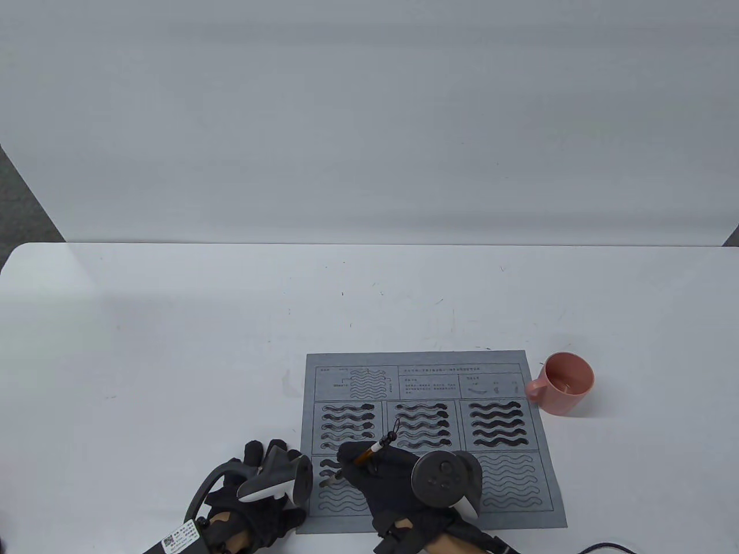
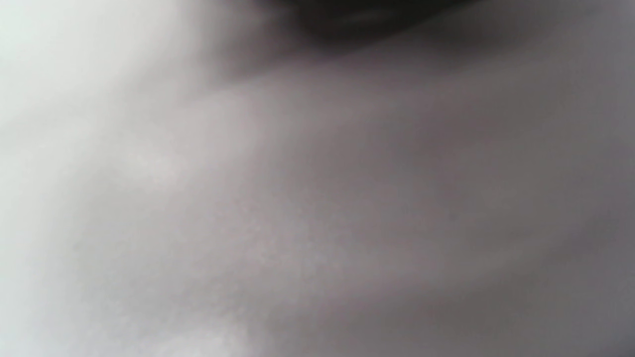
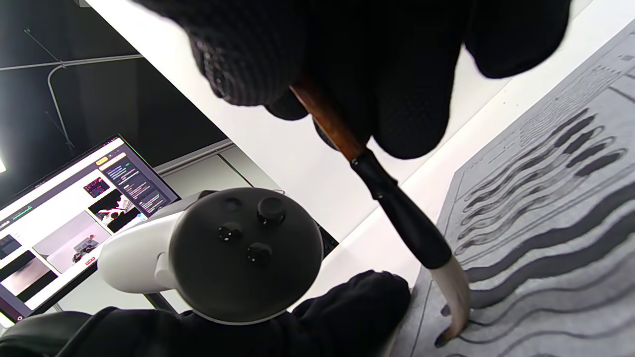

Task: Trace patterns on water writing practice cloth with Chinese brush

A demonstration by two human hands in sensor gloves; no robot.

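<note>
- Right hand (image 1: 398, 479) grips Chinese brush (image 3: 392, 198) mid-shaft; soft tip bends on cloth (image 1: 508, 461), needs light pressure.
- Left hand (image 1: 260, 490) rests on cloth's near-left edge; finger state unclear.

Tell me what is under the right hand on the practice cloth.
The right hand covers the bottom middle panel of the practice cloth, so its waves cannot be seen. Past its fingers, the brush tip touches a wave line in the bottom left panel, beside the left hand.
</note>
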